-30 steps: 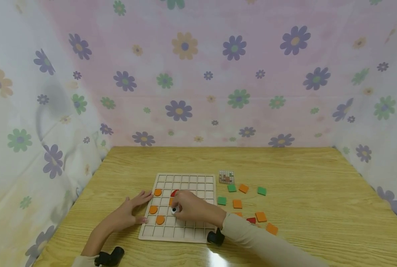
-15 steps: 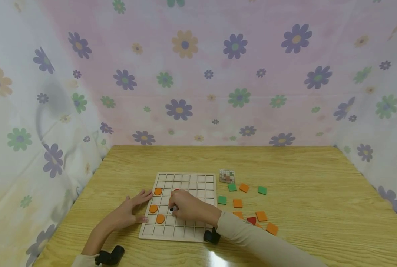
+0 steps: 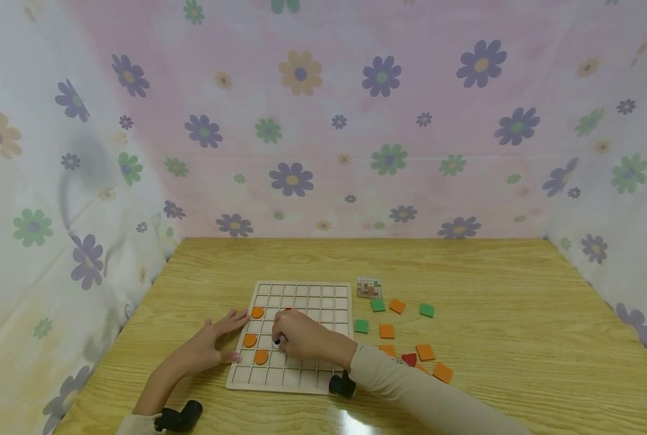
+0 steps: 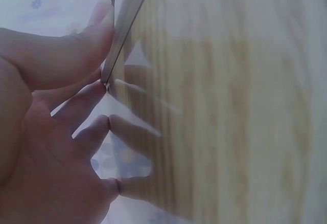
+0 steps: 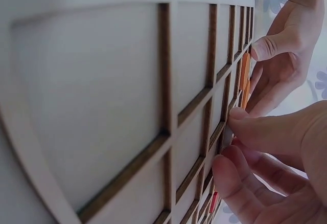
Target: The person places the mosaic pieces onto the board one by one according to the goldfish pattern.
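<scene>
My left hand (image 3: 206, 344) rests at the left edge of a wooden grid board (image 3: 301, 383), fingers spread. In the left wrist view its thumb (image 4: 99, 29) touches the board's rim. Over the board's left-middle squares, my right hand (image 3: 304, 335) pinches a small white piece (image 3: 276, 343) with a black spot. Its fingertips are down at the grid in the right wrist view. Orange discs (image 3: 261, 357) lie in several squares between the two hands. Just past the right knuckles, a red piece (image 3: 287, 310) is mostly hidden by the hand.
Right of the board lie loose green squares (image 3: 362, 326), orange squares (image 3: 386, 331) and a red piece (image 3: 409, 360); the right sleeve partly covers some of them. A small card with a grid picture (image 3: 369, 287) lies by the board's far right corner. Flowered cloth surrounds the table.
My right hand has shifted slightly left over the board with the white piece, and less of that piece shows. The left hand has stayed in place.
</scene>
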The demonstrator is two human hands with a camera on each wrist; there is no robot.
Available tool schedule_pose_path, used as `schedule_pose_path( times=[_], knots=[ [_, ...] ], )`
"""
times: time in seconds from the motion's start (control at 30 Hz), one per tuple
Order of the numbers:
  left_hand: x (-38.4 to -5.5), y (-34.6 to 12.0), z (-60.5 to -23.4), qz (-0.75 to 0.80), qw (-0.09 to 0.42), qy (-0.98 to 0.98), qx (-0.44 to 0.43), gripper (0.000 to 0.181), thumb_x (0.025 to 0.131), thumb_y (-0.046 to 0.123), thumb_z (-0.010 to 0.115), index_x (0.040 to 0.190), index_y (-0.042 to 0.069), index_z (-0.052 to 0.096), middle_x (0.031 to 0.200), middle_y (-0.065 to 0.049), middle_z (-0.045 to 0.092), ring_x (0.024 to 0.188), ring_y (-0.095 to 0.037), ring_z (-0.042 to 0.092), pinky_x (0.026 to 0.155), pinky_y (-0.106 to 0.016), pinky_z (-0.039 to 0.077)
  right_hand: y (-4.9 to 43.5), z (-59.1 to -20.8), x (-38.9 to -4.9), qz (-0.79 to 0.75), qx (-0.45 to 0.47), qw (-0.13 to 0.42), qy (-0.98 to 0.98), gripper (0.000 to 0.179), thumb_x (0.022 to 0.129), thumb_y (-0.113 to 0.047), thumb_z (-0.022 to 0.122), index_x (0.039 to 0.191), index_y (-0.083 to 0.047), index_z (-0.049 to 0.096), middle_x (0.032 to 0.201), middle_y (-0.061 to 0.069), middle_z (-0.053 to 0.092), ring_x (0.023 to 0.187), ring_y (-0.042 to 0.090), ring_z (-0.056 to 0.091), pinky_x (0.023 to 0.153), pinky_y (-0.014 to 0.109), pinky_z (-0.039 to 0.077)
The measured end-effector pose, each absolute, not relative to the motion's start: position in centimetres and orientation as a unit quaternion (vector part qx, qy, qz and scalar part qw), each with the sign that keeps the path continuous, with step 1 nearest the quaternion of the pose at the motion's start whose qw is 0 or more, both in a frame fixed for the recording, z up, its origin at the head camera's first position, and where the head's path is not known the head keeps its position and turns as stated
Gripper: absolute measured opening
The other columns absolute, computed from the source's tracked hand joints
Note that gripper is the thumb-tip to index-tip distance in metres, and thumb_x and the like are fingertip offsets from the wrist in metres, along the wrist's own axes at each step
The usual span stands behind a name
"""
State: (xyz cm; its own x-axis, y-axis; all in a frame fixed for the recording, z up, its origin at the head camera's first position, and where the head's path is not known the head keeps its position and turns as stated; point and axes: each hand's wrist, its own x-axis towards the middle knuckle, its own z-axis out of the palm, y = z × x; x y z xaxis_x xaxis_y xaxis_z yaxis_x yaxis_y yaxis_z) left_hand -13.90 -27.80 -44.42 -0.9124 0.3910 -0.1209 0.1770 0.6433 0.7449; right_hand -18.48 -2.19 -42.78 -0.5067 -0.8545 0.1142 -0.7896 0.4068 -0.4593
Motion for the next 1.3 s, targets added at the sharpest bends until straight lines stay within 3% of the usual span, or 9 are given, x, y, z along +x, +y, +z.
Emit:
schedule_pose_path(
  times=[0.43,1.03,1.3],
  knots=[
    [-13.8,-27.7,-44.3,0.39,0.139,0.896,0.158,0.08,0.088,0.017,0.081,0.156,0.0,0.043,0.166,-0.028,0.027,0.155,-0.053,0.012,0.114,-0.081,-0.01,-1.6,-43.0,-18.7,-0.228,-0.51,0.054,0.827,0.016,0.087,0.008,0.073,0.095,-0.003,0.081,0.091,0.005,0.072,0.081,0.01,0.063,0.069,0.011,0.048],
    [-13.9,-27.7,-44.4,0.389,0.141,0.896,0.158,0.079,0.088,0.017,0.081,0.156,0.0,0.043,0.167,-0.028,0.027,0.155,-0.053,0.012,0.114,-0.081,-0.01,-0.7,-42.9,-18.4,-0.248,-0.5,0.082,0.826,0.018,0.089,0.008,0.07,0.099,-0.003,0.079,0.1,0.007,0.073,0.085,0.01,0.067,0.074,0.01,0.049],
    [-13.8,-27.6,-44.3,0.382,0.137,0.902,0.15,0.079,0.088,0.016,0.081,0.156,0.0,0.043,0.166,-0.027,0.028,0.155,-0.052,0.013,0.115,-0.08,-0.009,1.3,-42.0,-18.5,-0.257,-0.48,0.107,0.832,0.017,0.092,0.003,0.07,0.105,-0.005,0.079,0.104,0.006,0.073,0.08,0.006,0.057,0.073,0.016,0.049]
  ],
)
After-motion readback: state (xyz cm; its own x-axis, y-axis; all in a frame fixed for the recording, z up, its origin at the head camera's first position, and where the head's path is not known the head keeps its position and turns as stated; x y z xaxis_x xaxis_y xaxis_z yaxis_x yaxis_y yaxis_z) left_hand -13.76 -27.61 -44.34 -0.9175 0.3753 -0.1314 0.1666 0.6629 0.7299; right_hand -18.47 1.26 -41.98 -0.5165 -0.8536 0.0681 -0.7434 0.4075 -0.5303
